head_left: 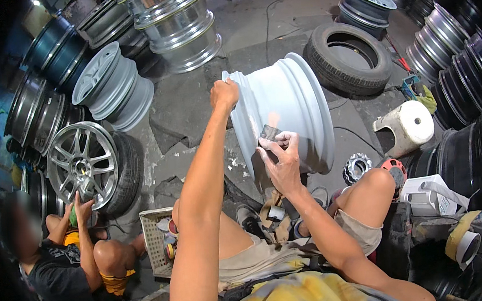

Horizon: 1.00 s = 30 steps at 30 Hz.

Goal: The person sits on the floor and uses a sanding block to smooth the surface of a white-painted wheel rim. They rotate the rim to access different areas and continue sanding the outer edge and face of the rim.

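Note:
A pale grey-primed wheel rim (288, 99) stands on its edge on the floor in front of me. My left hand (225, 96) is closed over the upper left lip of that rim. Against its barrel, near the left flange, my right hand (282, 159) pinches a small dark piece of sandpaper (269, 132). White dust coats the right fingertips. A pinkish patch shows on the barrel just above the sandpaper.
At left, a seated co-worker (60, 261) handles a silver spoked wheel (82, 164). Beside my left leg stands a cream plastic basket (158, 240). A loose tyre (349, 59), a white stool (404, 126) and a white radio-like box (428, 195) lie rightward. Stacked rims (180, 28) surround us.

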{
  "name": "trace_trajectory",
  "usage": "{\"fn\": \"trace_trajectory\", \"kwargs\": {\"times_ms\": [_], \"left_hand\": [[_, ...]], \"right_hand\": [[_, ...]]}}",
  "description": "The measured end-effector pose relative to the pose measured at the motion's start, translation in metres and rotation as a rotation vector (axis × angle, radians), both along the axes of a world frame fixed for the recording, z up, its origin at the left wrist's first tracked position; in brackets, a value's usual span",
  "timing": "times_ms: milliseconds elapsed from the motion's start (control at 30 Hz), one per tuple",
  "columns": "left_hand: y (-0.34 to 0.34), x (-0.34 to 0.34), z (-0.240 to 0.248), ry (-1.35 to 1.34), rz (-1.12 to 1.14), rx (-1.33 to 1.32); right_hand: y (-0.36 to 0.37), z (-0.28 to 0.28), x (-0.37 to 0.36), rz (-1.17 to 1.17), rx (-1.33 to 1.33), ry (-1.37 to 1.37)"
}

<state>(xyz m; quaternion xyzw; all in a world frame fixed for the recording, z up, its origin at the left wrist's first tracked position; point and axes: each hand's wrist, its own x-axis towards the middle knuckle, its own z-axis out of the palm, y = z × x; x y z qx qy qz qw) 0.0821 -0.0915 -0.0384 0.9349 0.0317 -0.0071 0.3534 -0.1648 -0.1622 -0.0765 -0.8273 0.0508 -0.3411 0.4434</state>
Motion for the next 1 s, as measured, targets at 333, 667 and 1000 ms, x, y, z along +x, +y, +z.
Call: {"fn": "trace_trajectory", "kwargs": {"times_ms": [333,667,1000], "left_hand": [[0.005,0.006,-0.005,0.006,0.0,0.02],[0.002,-0.003,0.004,0.056,0.015,0.008],[0.0,-0.01,0.008,0.04,0.017,-0.055]], "right_hand": [[-0.014,0.001,0.001,0.134,-0.019,0.038],[0.011,0.002,-0.002,-0.02,0.401,0.034],[0.007,0.015,0.037,-0.119,0.067,-0.007]]}}
